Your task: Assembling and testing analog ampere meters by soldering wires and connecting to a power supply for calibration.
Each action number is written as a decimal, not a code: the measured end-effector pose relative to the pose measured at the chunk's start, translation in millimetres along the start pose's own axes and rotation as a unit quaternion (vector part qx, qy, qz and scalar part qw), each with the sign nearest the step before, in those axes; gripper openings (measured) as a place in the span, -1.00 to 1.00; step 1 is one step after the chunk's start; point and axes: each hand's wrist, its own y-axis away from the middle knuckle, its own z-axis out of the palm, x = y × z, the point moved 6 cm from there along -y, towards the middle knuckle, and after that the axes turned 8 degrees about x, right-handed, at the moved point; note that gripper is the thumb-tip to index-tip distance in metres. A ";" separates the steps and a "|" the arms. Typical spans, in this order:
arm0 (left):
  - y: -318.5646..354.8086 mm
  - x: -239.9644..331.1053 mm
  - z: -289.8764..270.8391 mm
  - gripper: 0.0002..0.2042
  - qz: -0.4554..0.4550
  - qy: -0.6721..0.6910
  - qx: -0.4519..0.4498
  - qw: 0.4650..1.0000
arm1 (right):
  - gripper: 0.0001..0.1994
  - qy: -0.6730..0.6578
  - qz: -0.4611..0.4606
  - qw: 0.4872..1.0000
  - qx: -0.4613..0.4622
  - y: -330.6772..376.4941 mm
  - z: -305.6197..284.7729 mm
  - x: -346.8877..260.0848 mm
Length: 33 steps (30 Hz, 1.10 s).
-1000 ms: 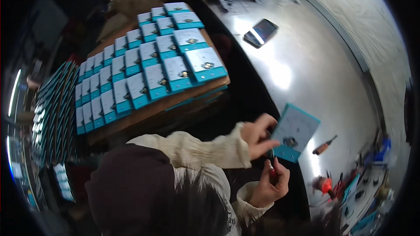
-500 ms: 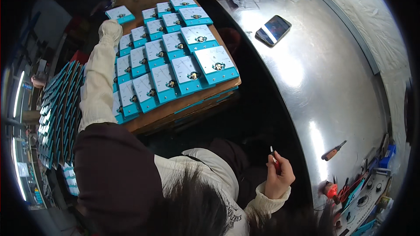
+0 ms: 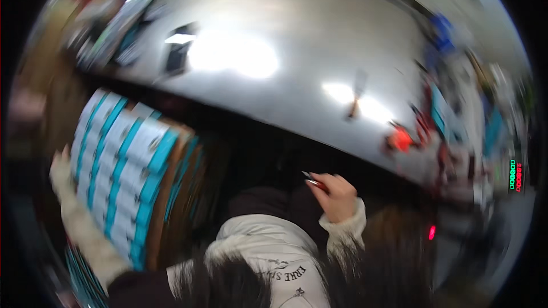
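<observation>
My right hand point(image 3: 337, 197) is closed around a small red-handled tool point(image 3: 318, 184) with a slim metal tip; its exact kind is too blurred to name. It hangs above my lap, in front of the bench edge. At the far left my left arm stretches out along rows of white-and-teal panel meters point(image 3: 123, 137), laid overlapping on a brown board point(image 3: 165, 194). My left hand point(image 3: 60, 168) is beside the far outer edge of these rows. Motion blur smears its fingers, and whether it touches a meter does not show.
The shiny metal bench point(image 3: 274, 80) spans the top. On it lie a dark phone point(image 3: 178, 51), a screwdriver-like tool with an orange handle point(image 3: 354, 107), and a red object point(image 3: 399, 138). Clutter lines its right end, near a lit digital display point(image 3: 515, 175).
The view has swung to the right, so the meters now sit at lower left and the bench fills the top. My right hand still holds the small tool; my left arm stays outstretched.
</observation>
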 end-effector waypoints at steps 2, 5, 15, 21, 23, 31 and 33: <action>-4.0 115.2 -46.2 -0.41 0.281 -0.182 0.103 0.937 | -0.80 0.005 -0.005 1.000 0.030 0.4 -9.1 2.7; 3.2 283.1 -91.9 -0.49 0.275 0.313 -0.076 0.906 | -0.81 0.000 0.010 0.999 0.048 3.2 -16.3 8.1; 417.7 699.5 -186.3 -0.46 0.555 0.432 -0.578 0.414 | -0.80 0.029 0.048 0.989 0.135 47.8 -62.9 14.2; 536.7 808.6 -185.0 -0.41 0.849 0.312 -0.238 0.354 | -0.81 0.077 0.096 0.978 0.167 94.1 -95.6 25.7; 560.8 820.5 -180.3 -0.36 0.886 0.243 -0.092 0.384 | -0.81 0.083 0.153 0.967 0.188 109.4 -104.0 33.1; 564.3 849.2 -163.2 -0.55 0.577 0.519 -0.527 0.348 | -0.81 0.081 0.172 0.963 0.189 115.0 -112.0 42.8; 549.4 841.3 -166.5 -0.60 0.631 0.476 -0.476 0.386 | -0.81 0.085 0.151 0.970 0.170 107.1 -109.0 41.5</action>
